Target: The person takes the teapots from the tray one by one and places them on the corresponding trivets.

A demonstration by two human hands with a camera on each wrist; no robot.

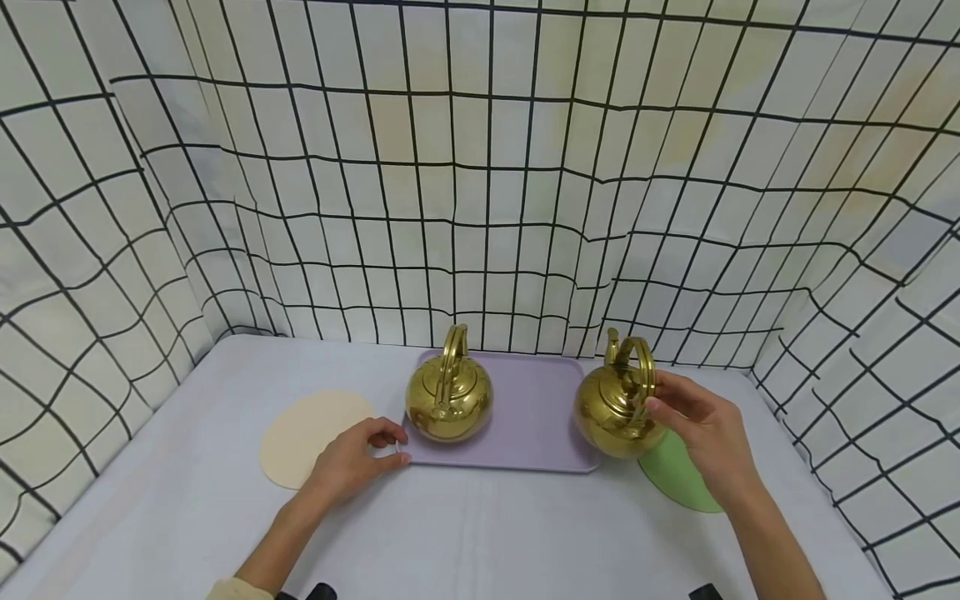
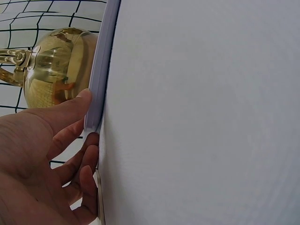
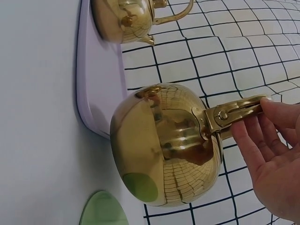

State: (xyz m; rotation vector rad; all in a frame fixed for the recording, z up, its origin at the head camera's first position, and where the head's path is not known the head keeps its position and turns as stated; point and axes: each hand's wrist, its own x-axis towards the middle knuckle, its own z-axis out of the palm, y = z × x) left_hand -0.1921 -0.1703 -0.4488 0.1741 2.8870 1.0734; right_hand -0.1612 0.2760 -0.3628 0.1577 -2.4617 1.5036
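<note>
Onscreen, my right grip (image 1: 701,433) pinches one golden kettle (image 1: 611,408) by its handle (image 3: 239,111), raised at the right end of the lilac tray (image 1: 532,417) (a second kettle (image 1: 448,400) stands toward its left); my left grip (image 1: 352,462) pinches the tray's near-left corner.

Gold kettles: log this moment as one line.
left hand: holds left end of tray | right hand: grips handle of right kettle | left kettle: on tray

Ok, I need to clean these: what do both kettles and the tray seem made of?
Left kettle and right kettle: likely polished brass or gold-toned metal; their sides mirror the surroundings. Tray: probably matte plastic, from its even lilac colour and rounded rim, though coated metal is possible.
</note>
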